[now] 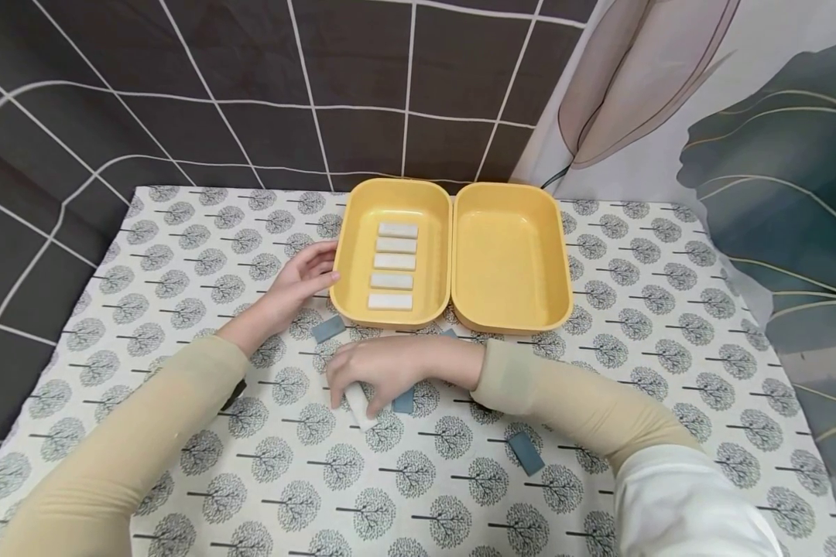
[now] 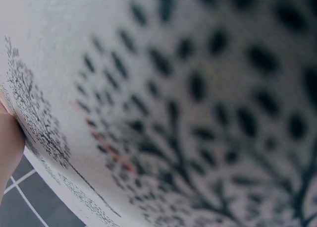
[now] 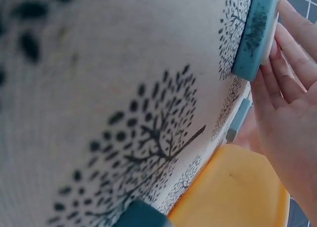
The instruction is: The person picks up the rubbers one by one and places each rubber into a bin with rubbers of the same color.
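In the head view, a yellow two-part box [image 1: 560, 309] lies unfolded on the tree-print cloth. Several white blocks [image 1: 393, 281] form a column inside its left half. My left hand [image 1: 299, 277] rests against the left side of that half, the thumb at the rim. In front of the box my right hand [image 1: 383, 367] pinches a white block [image 1: 359, 408] slanted close to the cloth. Beside that hand is a blue-grey block [image 1: 404, 401], partly covered. The right wrist view shows the fingers [image 3: 290, 71] along a pale block, with a teal block [image 3: 256, 38] in front.
One blue-grey block [image 1: 329, 329] lies near the box's front left corner and another [image 1: 526, 453] to the right, under the right forearm. A third [image 1: 449, 333] peeks out behind the right wrist. Dark tile-patterned fabric [image 1: 362, 139] stands behind the box.
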Available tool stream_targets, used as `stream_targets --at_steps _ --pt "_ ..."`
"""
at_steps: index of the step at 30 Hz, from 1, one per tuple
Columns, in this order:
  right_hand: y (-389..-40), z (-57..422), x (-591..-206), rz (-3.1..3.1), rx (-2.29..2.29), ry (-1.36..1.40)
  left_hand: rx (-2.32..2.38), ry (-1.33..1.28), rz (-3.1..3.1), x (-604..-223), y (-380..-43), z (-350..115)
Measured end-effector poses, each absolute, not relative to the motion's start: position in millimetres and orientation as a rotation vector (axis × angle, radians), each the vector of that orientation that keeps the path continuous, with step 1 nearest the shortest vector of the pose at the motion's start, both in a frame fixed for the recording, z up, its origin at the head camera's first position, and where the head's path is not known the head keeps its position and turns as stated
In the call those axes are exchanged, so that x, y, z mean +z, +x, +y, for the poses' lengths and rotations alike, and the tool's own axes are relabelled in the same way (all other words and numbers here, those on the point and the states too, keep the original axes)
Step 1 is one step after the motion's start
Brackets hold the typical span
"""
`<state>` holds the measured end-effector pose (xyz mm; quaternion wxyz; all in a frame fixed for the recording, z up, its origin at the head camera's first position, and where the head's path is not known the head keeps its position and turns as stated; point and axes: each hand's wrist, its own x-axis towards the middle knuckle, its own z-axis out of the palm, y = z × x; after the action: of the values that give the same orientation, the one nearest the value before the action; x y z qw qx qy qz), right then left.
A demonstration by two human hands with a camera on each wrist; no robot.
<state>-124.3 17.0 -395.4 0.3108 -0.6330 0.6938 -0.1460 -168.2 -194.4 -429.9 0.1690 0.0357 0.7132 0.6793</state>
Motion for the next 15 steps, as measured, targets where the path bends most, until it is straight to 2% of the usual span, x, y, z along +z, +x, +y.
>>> stream_targets --at_steps 15 --pt "-124.4 18.0 -395.4 1.884 -0.350 -1.703 1.925 0.104 2.032 -428.4 -167.4 -194.0"
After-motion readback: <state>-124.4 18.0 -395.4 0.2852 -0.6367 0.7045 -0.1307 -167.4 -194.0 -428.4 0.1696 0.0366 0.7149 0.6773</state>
